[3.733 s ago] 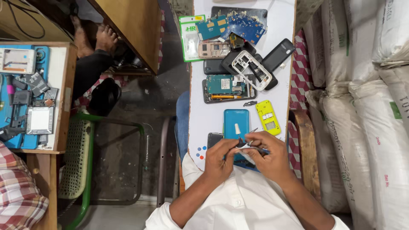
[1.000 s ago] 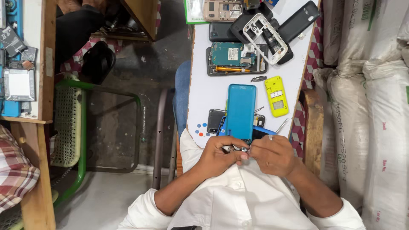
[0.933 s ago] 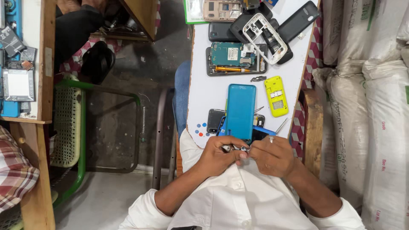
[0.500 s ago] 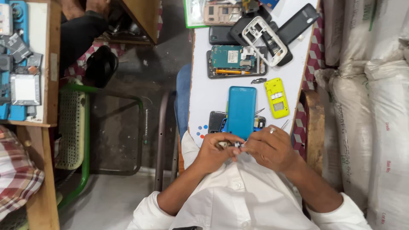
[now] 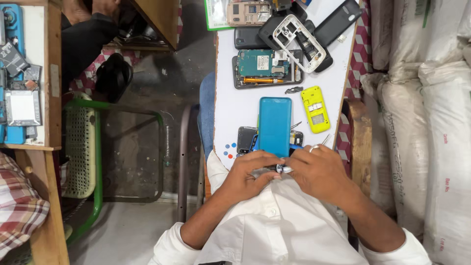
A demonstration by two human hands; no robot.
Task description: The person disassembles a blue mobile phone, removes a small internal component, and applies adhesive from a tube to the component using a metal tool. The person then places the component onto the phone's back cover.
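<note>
So both hands are bunched together right at the near edge of the white table [image 5: 235, 103], basically over the person's lap. The left hand [image 5: 250, 172] and the right hand [image 5: 319, 172] meet on a small metal tool [image 5: 280, 169], thin and shiny, with fingertips from each side pressed onto it, so it's pinched between the two hands. Can't make out what the tip is doing, too small.

Just beyond the grip, touching the knuckles or very nearly, stands a blue phone back cover [image 5: 274, 126], lying flat with a dark phone part [image 5: 245, 140] poking out from under its left side. A bit further out and to the right of the grip is a yellow phone shell [image 5: 315, 109]. Further still there's an open phone with a teal circuit board [image 5: 265, 67], and past that a white phone frame [image 5: 299, 43] resting on some black phone bodies. White sacks [image 5: 427, 122] are stacked off to the right.
</note>
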